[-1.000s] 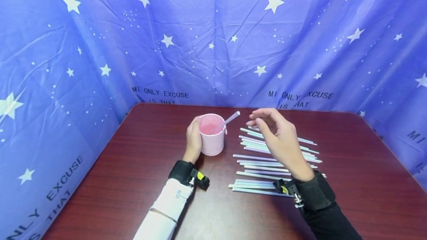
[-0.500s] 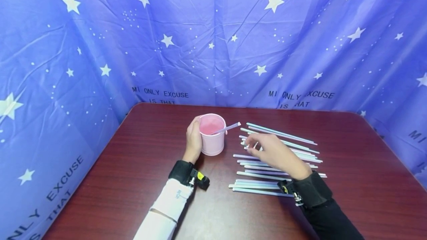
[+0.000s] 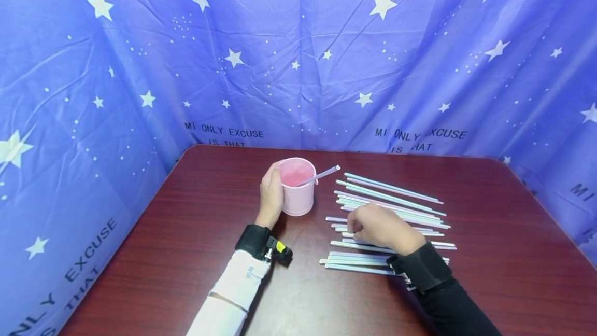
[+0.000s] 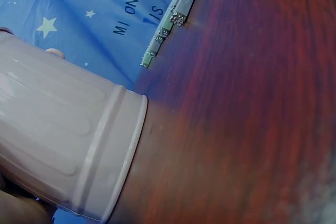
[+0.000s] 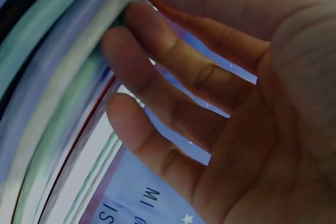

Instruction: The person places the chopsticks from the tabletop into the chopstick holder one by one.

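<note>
1. Nearest, the near sticks (image 3: 356, 262) lie on the table (image 3: 298, 289), partly hidden by the right wristband (image 3: 422, 269); a raised wrist should avoid rolling them.
2. Just beyond, the right hand (image 3: 380, 224) reaches leftward over the middle sticks (image 3: 336, 219), fingers bent. Thumb and forefinger look close together beside a pale stick (image 5: 60, 82), but I cannot tell whether they pinch it.
3. A clean pinch probably calls for fingertips either side of one stick, pressing lightly so its neighbours stay put.
4. Farther left, the left hand (image 3: 270, 196) curls round the pink bucket (image 3: 298, 201) from its left side, arm stretched forward; a steady hold should prevent tipping.
5. Inside, a lilac stick (image 3: 322, 174) leans out past the right rim; best not to brush it.
6. Behind, the far sticks (image 3: 394, 188) lie near the starry curtain (image 3: 298, 92).
</note>
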Demonstrator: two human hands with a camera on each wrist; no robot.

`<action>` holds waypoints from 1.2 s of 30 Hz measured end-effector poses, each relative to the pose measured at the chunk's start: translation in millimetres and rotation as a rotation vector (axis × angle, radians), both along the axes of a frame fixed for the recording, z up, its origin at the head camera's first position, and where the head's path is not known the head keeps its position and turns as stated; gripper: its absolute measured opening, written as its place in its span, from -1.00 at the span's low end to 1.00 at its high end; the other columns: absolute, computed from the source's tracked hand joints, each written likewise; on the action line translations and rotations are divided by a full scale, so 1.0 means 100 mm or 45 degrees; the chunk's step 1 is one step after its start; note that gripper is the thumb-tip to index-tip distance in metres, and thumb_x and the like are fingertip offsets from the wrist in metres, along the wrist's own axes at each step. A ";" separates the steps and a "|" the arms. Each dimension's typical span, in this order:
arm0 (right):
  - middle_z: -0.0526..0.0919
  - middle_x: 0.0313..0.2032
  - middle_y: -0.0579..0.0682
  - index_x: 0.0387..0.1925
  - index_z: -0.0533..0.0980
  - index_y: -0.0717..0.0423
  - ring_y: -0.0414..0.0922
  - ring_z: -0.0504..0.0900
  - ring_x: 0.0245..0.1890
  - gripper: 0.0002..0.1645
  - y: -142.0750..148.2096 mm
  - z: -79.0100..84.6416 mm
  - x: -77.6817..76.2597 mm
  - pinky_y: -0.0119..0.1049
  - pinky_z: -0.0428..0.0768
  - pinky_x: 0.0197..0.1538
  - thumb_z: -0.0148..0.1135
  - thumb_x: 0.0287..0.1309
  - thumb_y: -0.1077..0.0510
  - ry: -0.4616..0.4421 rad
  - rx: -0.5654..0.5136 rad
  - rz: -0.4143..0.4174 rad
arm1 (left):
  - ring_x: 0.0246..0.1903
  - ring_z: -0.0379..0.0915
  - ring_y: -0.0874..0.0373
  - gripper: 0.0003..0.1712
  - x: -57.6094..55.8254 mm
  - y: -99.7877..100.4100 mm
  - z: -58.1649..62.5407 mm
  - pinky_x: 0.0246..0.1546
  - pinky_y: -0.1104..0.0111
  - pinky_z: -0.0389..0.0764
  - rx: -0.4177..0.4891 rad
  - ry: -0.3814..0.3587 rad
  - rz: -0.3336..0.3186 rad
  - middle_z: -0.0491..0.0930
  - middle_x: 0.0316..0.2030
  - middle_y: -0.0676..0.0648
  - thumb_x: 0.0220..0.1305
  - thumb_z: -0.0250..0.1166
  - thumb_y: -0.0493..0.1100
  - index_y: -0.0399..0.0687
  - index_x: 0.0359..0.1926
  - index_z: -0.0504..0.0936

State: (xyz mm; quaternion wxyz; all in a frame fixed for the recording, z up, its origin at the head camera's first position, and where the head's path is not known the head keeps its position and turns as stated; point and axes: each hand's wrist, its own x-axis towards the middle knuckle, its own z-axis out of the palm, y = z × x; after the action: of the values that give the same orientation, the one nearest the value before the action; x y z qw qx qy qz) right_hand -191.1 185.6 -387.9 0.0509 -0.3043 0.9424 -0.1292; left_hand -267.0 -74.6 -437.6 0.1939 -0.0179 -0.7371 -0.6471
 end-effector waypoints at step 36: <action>0.71 -0.33 -0.11 -0.17 0.63 -0.02 -0.16 0.66 -0.32 -0.91 -0.12 0.43 0.15 -0.16 0.65 -0.29 0.38 0.34 0.21 0.500 -0.354 -0.223 | 0.29 0.62 -0.06 -0.47 0.03 0.02 0.06 0.42 0.02 0.53 -0.055 -0.066 0.056 0.75 0.20 -0.16 0.58 -0.09 -0.09 -0.09 0.24 0.73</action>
State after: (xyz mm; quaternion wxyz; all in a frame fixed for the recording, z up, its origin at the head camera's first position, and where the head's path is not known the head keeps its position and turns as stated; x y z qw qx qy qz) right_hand -176.2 173.7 -344.8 -0.1866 -0.2451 0.9302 -0.1998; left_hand -264.0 -72.2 -431.7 0.1885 0.0108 -0.7559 -0.6269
